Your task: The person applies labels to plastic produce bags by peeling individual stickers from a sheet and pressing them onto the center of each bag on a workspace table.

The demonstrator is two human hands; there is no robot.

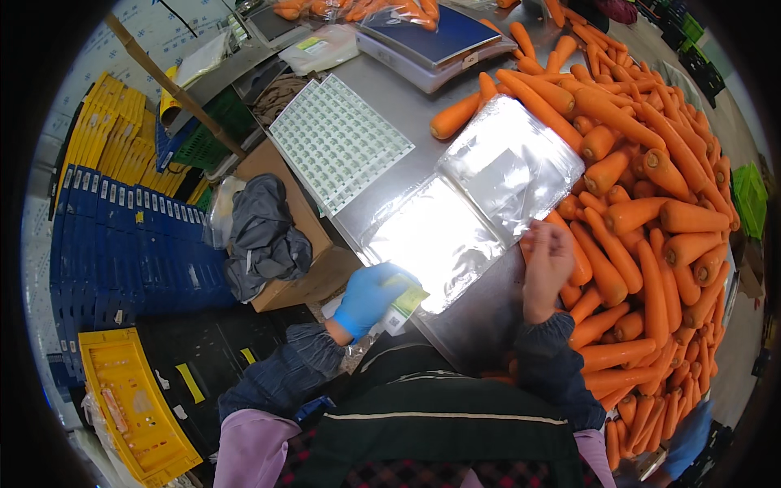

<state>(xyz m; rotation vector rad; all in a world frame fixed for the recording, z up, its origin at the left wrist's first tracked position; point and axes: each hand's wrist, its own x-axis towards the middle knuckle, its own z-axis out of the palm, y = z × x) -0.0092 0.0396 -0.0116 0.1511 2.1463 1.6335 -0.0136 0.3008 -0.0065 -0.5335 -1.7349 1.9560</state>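
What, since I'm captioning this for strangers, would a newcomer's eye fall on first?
Probably the big heap of orange carrots along the right side of the metal table. Next come the shiny clear plastic near the picture's middle, then the blue-gloved left hand at its lower left, holding a green-and-white item.

The label [408, 302] is green and white, printed, and tilted in the left hand [373, 298]. The bags [439, 242] are clear and glossy; they lie flat, one edge just beside the right hand [547, 267]. The carrots [625, 215] lie heaped right of the bags.
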